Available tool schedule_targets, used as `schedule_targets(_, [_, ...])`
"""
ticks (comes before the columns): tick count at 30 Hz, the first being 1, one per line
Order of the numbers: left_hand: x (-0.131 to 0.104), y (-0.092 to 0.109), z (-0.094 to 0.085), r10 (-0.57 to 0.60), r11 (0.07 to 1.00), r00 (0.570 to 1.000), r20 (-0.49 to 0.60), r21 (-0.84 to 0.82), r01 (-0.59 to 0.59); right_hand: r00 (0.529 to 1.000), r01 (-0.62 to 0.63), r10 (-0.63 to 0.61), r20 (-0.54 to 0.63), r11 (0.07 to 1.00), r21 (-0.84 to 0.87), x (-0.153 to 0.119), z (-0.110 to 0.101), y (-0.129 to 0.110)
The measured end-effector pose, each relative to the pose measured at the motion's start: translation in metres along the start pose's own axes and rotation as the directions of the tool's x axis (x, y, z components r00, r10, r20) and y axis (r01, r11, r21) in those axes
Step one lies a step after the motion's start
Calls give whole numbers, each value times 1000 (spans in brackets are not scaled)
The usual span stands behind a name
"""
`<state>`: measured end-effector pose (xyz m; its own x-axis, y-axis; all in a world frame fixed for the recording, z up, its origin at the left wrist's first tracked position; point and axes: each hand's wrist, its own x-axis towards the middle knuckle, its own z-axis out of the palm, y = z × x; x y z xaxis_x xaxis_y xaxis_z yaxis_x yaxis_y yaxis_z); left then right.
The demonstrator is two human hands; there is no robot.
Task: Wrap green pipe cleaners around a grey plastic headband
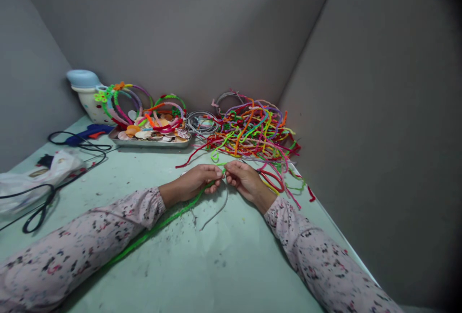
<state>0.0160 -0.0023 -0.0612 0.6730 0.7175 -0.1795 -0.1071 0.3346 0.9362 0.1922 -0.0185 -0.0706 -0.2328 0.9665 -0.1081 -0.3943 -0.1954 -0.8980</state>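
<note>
Near the middle of the pale green table (231,255), my left hand (200,181) pinches a long green fuzzy strand (162,225), which trails down to the left under my forearm. Close against it, my right hand (243,179) has its fingers closed on the strand's upper end, where a bit of bright green shows between the fingertips. A thin grey cord (217,213) hangs from between the hands and curves onto the table. How the cord and the strand meet is too small to tell.
A tangled heap of coloured fuzzy stems (256,130) lies behind my right hand, with red-handled scissors (272,180) in front. A metal tray (151,144) holds shells and fuzzy hoops. Coiled wire (202,123), a blue-lidded container (90,98), a black cable (54,189) and a plastic bag (61,166) lie around.
</note>
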Motion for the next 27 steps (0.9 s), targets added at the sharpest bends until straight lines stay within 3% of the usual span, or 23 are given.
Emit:
schedule_targets(15, [1,1,3,-17,999,999,-48,41,19,997,-4,3,71,1000,12,1,-2,1])
schedule_targets(27, [0,0,0,8,1000,1000,13,20,-8,1000,30,-30,2,999,12,3,-4,3])
